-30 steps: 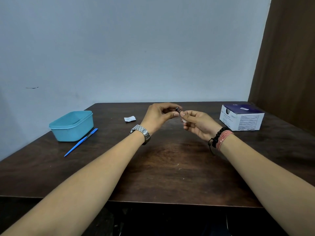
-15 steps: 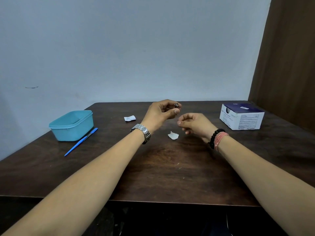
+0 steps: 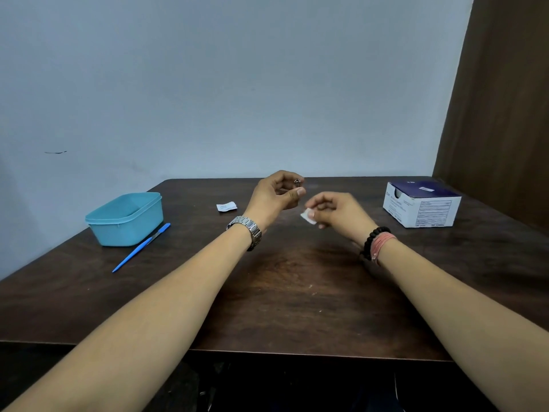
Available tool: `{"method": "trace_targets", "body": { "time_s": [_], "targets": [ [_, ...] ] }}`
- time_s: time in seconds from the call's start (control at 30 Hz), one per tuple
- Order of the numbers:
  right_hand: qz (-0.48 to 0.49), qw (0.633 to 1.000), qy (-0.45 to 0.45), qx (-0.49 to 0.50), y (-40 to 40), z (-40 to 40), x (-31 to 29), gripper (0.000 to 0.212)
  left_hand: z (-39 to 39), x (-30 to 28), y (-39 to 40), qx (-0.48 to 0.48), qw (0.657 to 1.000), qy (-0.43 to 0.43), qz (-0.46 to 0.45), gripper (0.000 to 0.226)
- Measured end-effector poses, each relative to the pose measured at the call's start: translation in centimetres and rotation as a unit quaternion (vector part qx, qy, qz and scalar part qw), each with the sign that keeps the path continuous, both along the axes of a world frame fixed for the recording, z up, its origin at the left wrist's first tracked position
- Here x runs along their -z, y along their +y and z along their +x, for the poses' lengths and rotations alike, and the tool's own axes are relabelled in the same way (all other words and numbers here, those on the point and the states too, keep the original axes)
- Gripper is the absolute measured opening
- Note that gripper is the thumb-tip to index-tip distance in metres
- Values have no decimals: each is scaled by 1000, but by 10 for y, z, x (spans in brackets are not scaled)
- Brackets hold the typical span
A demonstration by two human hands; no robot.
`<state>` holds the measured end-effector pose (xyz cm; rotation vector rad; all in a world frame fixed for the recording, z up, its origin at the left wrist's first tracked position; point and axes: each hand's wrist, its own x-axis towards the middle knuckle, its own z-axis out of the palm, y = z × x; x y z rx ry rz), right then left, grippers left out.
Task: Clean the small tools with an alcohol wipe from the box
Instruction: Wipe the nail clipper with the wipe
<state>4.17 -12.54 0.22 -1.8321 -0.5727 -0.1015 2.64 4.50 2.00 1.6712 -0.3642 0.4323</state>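
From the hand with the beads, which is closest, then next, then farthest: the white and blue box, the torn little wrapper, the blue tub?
Measured from the right hand on the head camera:
1. White and dark blue cardboard box, off to its right.
2. Torn white wrapper, to its left past the other hand.
3. Light blue plastic tub, at the table's far left.

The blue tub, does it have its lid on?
No lid. The blue tub stands open-topped on the table; its inner walls show.

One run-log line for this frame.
left hand: pinches small tool | right hand: pinches wipe | box: on table, right
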Motion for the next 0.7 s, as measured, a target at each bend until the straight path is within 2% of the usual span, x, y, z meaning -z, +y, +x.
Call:
{"method": "trace_targets", "body": {
  "time_s": [0.1, 0.23, 0.43, 0.57, 0.63, 0.7],
  "targets": [
    [110, 994, 3, -4, 1, -4, -6, 13, 1, 2, 1, -16, 1000, 5, 3, 19],
    [149, 989, -10, -5, 1, -6, -8, 16, 0, 3, -1, 16, 999, 28, -28, 13],
    [94, 992, -61, 52, -3, 1, -5, 15, -5, 2, -7, 69, 995, 49, -46, 8],
    [49, 989, -101, 93, -4, 0, -4, 10, -6, 1, -7, 70, 994, 56, -65, 9],
    [42, 989, -104, 93, -2, -3, -5, 4, -6, 1, -7, 63, 994, 53, -72, 10],
    [44, 990, -100, 89, -1, -5, -6, 6, -7, 1, -7, 60, 994, 53, -74, 9]
  ]
}}
